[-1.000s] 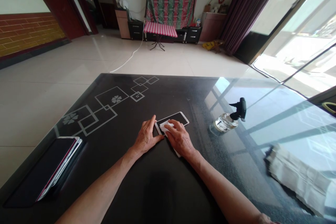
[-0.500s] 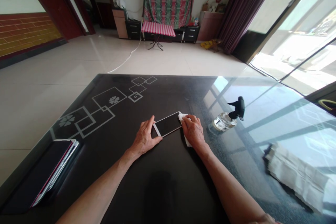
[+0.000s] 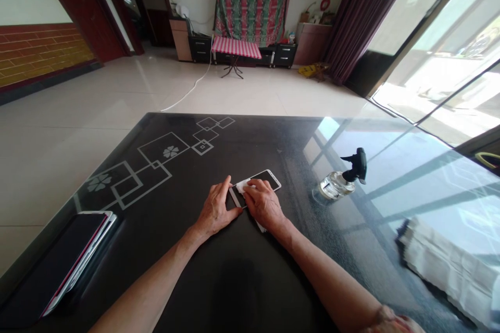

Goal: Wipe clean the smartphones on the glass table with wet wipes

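Left hand point(image 3: 216, 207) clamps phone point(image 3: 266, 176) at one end, I think so it lies steady on tabletop point(image 3: 195, 179); my right hand point(image 3: 266, 205) grips white wipe point(image 3: 241, 186) against phone.

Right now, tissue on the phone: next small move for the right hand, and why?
Probably slide the tissue rightward along the phone. The right hand has it on the screen toward the left end, the right end lies uncovered, and the left hand braces the left end by its edges.
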